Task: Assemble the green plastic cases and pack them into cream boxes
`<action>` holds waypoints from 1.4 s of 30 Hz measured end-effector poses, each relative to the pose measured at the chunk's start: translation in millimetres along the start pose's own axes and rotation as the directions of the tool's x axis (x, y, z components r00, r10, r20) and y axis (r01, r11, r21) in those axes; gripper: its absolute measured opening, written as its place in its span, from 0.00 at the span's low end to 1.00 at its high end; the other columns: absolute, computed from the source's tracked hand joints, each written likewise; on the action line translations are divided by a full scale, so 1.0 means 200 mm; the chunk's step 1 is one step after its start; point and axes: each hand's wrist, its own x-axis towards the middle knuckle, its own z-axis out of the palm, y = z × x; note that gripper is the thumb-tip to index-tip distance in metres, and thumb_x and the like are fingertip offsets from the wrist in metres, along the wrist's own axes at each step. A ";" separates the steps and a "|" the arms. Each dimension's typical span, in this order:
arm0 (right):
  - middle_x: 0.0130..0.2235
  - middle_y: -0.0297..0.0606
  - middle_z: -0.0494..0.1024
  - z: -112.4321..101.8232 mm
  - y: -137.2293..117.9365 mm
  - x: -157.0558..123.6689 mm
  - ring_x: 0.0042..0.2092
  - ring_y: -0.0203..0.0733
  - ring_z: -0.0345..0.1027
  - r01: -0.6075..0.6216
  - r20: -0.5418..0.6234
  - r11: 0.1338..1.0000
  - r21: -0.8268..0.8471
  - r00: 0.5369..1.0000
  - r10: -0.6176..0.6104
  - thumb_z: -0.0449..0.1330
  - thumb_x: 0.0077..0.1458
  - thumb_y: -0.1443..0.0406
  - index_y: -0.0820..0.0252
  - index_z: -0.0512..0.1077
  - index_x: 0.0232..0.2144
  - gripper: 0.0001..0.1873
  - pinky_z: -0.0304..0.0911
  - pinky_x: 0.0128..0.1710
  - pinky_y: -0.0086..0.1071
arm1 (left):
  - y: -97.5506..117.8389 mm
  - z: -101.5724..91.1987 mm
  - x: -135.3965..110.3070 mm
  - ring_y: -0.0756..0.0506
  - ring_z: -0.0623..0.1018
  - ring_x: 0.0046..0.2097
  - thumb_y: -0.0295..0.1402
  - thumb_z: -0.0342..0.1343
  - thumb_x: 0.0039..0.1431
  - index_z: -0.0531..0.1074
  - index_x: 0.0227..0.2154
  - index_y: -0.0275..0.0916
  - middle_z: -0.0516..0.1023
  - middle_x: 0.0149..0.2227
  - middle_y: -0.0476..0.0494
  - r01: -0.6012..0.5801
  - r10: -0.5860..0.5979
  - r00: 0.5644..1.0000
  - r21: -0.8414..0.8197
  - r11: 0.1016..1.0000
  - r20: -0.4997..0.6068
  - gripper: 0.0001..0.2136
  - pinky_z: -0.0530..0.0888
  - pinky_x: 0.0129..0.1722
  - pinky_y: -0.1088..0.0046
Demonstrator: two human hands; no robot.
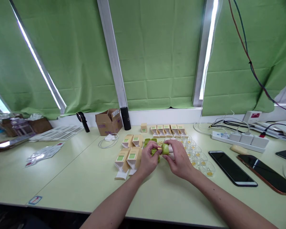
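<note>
My left hand (149,159) and my right hand (180,158) meet over the middle of the pale green table (85,178). Between their closed fingers sits a small green jar (165,149) with a gold part; my left fingers also pinch a green piece (154,152) beside it. More green jars (147,142) stand just behind my hands. Tan cartons with green labels (128,159) lie open-ended to the left of my left hand. A row of upright tan cartons (168,129) stands behind. Clear plastic trays (200,159) with gold pieces run to the right of my right hand.
Two dark phones (232,167) lie at the right, with a white power strip (240,138) and cables behind. A brown cardboard box (109,121), a black cylinder (125,118), a white charger (109,137) and flat packets (44,153) sit at the back left. Green blinds cover the windows.
</note>
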 end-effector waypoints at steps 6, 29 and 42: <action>0.50 0.48 0.76 0.00 0.00 -0.01 0.51 0.57 0.70 -0.015 0.016 1.000 0.010 1.000 0.014 0.61 0.61 0.65 0.55 0.63 0.56 0.21 0.68 0.51 0.52 | 0.00 0.00 0.01 0.46 0.74 0.39 0.38 0.64 0.63 0.72 0.32 0.39 0.73 0.36 0.45 0.032 -0.030 0.999 -0.075 0.997 0.030 0.10 0.73 0.40 0.70; 0.56 0.49 0.76 -0.07 0.00 0.03 0.57 0.57 0.69 0.173 0.031 0.972 -0.158 0.985 -0.171 0.59 0.59 0.72 0.54 0.63 0.65 0.32 0.68 0.55 0.54 | -0.03 -0.03 0.03 0.37 0.77 0.57 0.48 0.66 0.62 0.78 0.57 0.44 0.78 0.56 0.34 0.070 -0.063 0.985 -0.037 0.997 0.158 0.24 0.73 0.61 0.53; 0.59 0.52 0.71 -0.08 0.06 0.04 0.61 0.62 0.64 0.093 -0.118 0.969 -0.230 0.985 -0.123 0.59 0.65 0.64 0.54 0.60 0.67 0.30 0.65 0.58 0.61 | -0.02 -0.04 0.05 0.39 0.80 0.49 0.42 0.74 0.52 0.78 0.52 0.41 0.81 0.50 0.35 0.186 -0.161 0.979 -0.231 0.955 0.123 0.26 0.78 0.50 0.58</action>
